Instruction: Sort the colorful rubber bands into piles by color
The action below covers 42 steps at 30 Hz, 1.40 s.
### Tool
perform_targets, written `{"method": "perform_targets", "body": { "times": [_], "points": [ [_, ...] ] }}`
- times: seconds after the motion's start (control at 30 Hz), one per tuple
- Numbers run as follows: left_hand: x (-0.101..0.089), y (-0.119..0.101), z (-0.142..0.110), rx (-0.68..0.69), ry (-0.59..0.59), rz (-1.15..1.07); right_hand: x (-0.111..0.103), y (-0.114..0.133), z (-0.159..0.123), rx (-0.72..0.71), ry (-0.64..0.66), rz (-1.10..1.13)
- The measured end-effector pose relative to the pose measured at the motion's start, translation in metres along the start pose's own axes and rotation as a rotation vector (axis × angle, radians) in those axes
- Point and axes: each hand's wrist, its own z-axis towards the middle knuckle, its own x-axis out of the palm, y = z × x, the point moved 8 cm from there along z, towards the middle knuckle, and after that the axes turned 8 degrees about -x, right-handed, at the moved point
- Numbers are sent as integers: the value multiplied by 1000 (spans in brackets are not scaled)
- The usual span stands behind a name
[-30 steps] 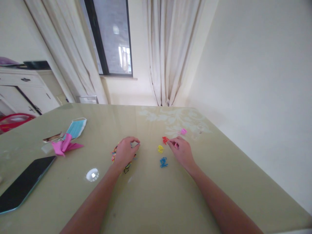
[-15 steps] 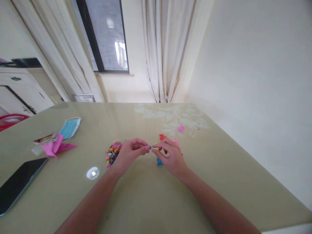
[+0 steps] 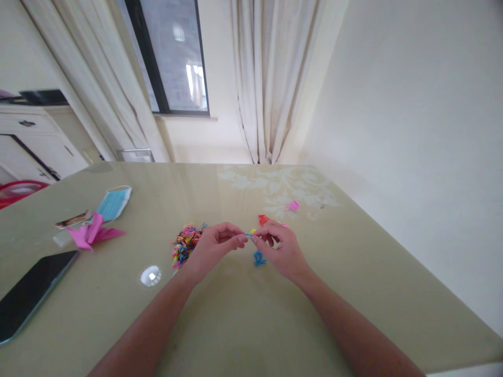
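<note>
My left hand and my right hand meet over the table, each closed in a pinch on a small blue rubber band stretched between the fingertips. Partly behind my left hand lies a mixed heap of coloured rubber bands. Around my right hand are small sorted clumps: blue bands just below the fingers, red bands beyond them, and a bit of yellow behind the fingertips. A little pink shows past the right knuckles, mostly hidden.
A pink bundle lies farther back on the glossy table. On the left are a black phone, a pink folded-paper crane, a blue face mask and a brown strip. A wall borders the right side.
The fingertips have drawn slightly apart, and the blue band now spans them. The yellow piece that showed at my right fingertips now appears behind them. More of the blue clump is visible.
</note>
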Motion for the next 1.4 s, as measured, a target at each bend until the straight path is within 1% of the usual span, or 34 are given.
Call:
{"method": "perform_targets", "body": {
  "times": [0.03,0.1,0.2,0.23,0.3,0.4,0.53,0.6,0.63,0.73,0.8,0.87,0.93,1.0,1.07,1.17,1.23,1.3,1.4],
  "points": [
    [-5,0,1,19,-31,62,-3,-2,1,43,-16,58],
    [-19,-1,2,74,-152,287,-7,-9,1,152,-37,215],
    [-37,1,0,135,-372,842,-11,-16,-1,284,-55,437],
    [-39,3,1,136,-404,1009,-12,-18,-1,309,-59,485],
    [-38,13,3,117,-385,1222,-12,-19,-2,339,-68,545],
    [-35,23,8,88,-297,1305,-11,-20,-3,364,-81,591],
    [-36,23,11,63,-288,1331,-12,-21,-3,390,-87,626],
    [-36,21,10,63,-303,1343,-14,-19,-2,383,-38,599],
    [-36,19,9,70,-316,1345,-13,-18,-2,380,20,562],
    [-35,10,6,100,-377,1322,-4,-18,-6,369,287,353],
    [-37,4,3,103,-426,1284,1,-24,-9,343,417,167],
    [-40,-2,1,102,-482,1246,3,-33,-11,312,462,17],
    [-44,-7,-2,114,-527,1180,6,-42,-13,291,471,-64],
    [-46,-9,-2,139,-523,1047,8,-49,-14,270,467,-105],
    [-47,-7,0,148,-451,851,8,-54,-16,248,462,-142],
    [-41,0,6,121,-274,512,7,-58,-18,240,463,-181],
    [-35,2,8,98,-175,315,4,-59,-17,256,455,-190],
    [-30,1,8,79,-123,170,2,-55,-15,259,427,-186],
    [-19,1,4,38,-69,36,3,-38,-7,185,345,-162]
  ]
}}
